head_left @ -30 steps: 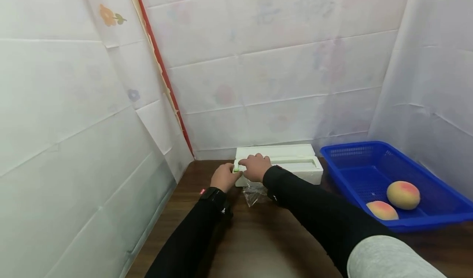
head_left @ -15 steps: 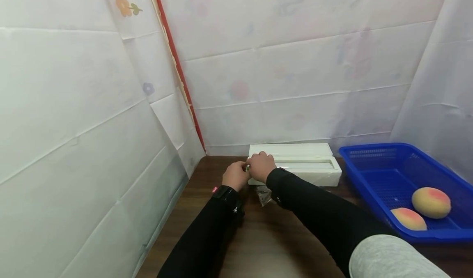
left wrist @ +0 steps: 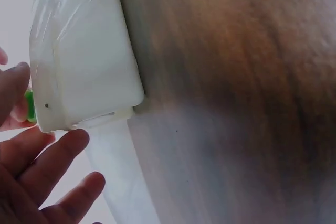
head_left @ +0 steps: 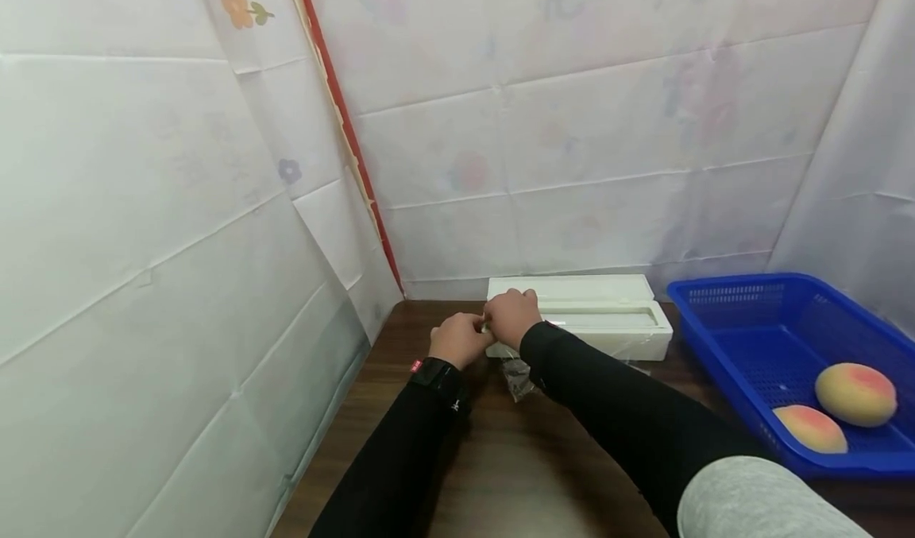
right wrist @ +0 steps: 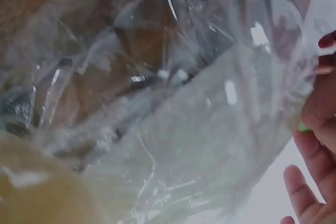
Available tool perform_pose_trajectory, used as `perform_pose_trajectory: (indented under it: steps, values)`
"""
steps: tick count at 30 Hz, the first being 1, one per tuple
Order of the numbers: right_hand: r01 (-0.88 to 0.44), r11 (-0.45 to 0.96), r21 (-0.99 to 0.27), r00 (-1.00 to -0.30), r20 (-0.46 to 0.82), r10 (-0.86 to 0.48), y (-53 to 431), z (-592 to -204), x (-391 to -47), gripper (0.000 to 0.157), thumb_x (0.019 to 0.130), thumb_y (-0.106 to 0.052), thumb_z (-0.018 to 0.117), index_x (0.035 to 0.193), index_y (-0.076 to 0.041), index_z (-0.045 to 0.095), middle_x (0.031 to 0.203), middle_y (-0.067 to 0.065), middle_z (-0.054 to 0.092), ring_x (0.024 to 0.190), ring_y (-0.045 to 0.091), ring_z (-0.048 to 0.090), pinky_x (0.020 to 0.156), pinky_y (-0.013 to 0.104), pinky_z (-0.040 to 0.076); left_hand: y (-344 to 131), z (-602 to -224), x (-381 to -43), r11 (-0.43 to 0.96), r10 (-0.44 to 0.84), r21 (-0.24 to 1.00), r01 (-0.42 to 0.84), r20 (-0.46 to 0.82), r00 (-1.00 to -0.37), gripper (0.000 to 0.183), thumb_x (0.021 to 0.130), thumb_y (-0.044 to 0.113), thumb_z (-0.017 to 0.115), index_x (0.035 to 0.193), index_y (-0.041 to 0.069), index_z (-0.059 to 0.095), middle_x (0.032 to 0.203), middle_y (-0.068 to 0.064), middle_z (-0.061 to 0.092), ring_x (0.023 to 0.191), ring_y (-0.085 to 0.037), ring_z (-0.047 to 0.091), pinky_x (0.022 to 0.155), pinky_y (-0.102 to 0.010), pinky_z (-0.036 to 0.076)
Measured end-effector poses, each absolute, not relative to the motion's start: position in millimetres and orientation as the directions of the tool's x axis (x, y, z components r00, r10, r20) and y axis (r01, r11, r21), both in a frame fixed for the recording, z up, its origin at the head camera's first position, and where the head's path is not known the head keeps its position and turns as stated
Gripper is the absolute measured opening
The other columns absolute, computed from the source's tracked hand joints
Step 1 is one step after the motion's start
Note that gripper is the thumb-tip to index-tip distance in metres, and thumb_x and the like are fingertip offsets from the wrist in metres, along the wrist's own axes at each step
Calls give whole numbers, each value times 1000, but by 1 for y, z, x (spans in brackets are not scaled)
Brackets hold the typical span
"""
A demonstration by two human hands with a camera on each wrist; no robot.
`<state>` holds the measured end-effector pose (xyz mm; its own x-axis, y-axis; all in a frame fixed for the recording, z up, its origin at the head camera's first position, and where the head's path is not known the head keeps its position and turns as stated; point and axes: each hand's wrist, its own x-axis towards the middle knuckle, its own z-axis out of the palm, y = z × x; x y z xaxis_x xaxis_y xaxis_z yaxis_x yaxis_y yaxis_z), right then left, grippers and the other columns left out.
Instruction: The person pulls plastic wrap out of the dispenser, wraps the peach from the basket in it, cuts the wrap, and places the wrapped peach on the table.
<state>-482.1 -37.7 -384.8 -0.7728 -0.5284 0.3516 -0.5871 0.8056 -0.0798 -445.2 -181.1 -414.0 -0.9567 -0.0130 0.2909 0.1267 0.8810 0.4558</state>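
Observation:
A long white cling film box [head_left: 618, 341], its lid [head_left: 586, 287] raised behind it, lies on the table against the back wall. Clear cling film [head_left: 520, 381] hangs crumpled over its front. My left hand [head_left: 457, 341] grips the box's left end, with several fingertips at the corner in the left wrist view. Right beside it my right hand [head_left: 511, 319] pinches a small green slide cutter [right wrist: 303, 127] at that same end. The green piece [left wrist: 30, 106] is mostly covered by fingers. Film [right wrist: 210, 124] spreads wide across the right wrist view.
A blue plastic basket [head_left: 722, 363] stands to the right of the box, with two peaches [head_left: 855, 395] in its near part. White sheeting [head_left: 572, 149] forms walls at the back and sides. The brown wooden table [head_left: 500, 474] extends toward me.
My right hand has closed in beside my left hand at the box's left end, and the green piece is now covered in the head view. The head view has shifted slightly left.

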Motion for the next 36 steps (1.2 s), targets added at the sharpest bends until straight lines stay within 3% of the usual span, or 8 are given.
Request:
perform_pose_trajectory:
  steps: [7, 11, 18, 26, 29, 32, 34, 36]
  values:
    - [-594, 796, -117, -789, 281, -547, -34, -372, -486, 27, 100, -8, 72, 77, -22, 73, 72, 0, 64, 73, 22, 45, 82, 50, 26, -181, -420, -451, 920, 2, 366, 138, 347, -938, 51, 99, 56, 70, 62, 24, 56, 56, 5, 50, 59, -17, 51, 76, -47, 36]
    - [-599, 794, -104, -785, 271, -557, -31, -368, -487, 26, 101, -9, 72, 79, -23, 71, 74, -1, 63, 75, 23, 47, 85, 51, 28, -180, -413, -450, 921, 0, 365, 137, 352, -936, 58, 99, 56, 69, 60, 24, 41, 56, 5, 43, 59, -18, 50, 75, -46, 34]
    - [-600, 793, -102, -790, 232, -568, -23, -368, -489, 23, 101, -13, 72, 80, -23, 70, 78, -2, 66, 76, 23, 51, 86, 52, 30, -175, -405, -447, 919, -5, 381, 105, 275, -961, 49, 97, 51, 75, 64, 20, 55, 59, 7, 44, 64, -19, 57, 88, -58, 49]
    - [-573, 814, -95, -811, 209, -547, -2, -372, -499, 29, 101, -15, 73, 74, -22, 63, 70, -2, 60, 71, 23, 48, 83, 52, 24, -171, -399, -450, 905, -40, 422, 61, 226, -973, 61, 95, 47, 78, 57, 23, 37, 59, 8, 29, 62, -17, 39, 94, -64, 48]
    - [-578, 811, -91, -809, 196, -555, 10, -372, -503, 30, 101, -16, 73, 74, -24, 62, 70, -4, 57, 71, 21, 47, 84, 53, 25, -171, -397, -449, 905, -51, 423, 49, 222, -974, 56, 95, 44, 78, 57, 19, 46, 61, 6, 42, 66, -19, 50, 96, -64, 48]
    - [-581, 807, -108, -811, 167, -561, 26, -370, -505, 39, 102, -16, 71, 68, -24, 54, 65, -4, 47, 68, 20, 39, 85, 54, 22, -171, -394, -446, 903, -62, 429, 32, 205, -977, 34, 95, 44, 78, 77, 16, 77, 89, 4, 76, 92, -23, 71, 101, -64, 48]
    - [-582, 805, -117, -812, 149, -565, 39, -367, -505, 46, 103, -14, 68, 64, -24, 46, 61, -4, 38, 67, 19, 32, 85, 55, 19, -172, -392, -444, 900, -64, 434, 23, 185, -981, 28, 95, 45, 78, 102, 19, 85, 119, 2, 80, 112, -26, 74, 104, -64, 48]
    - [-582, 804, -122, -812, 150, -565, 55, -367, -505, 50, 103, -11, 66, 63, -24, 39, 61, -4, 31, 68, 18, 27, 86, 56, 17, -172, -391, -442, 898, -58, 440, 21, 166, -984, 32, 96, 46, 77, 114, 20, 84, 130, 1, 78, 118, -27, 73, 105, -63, 48]
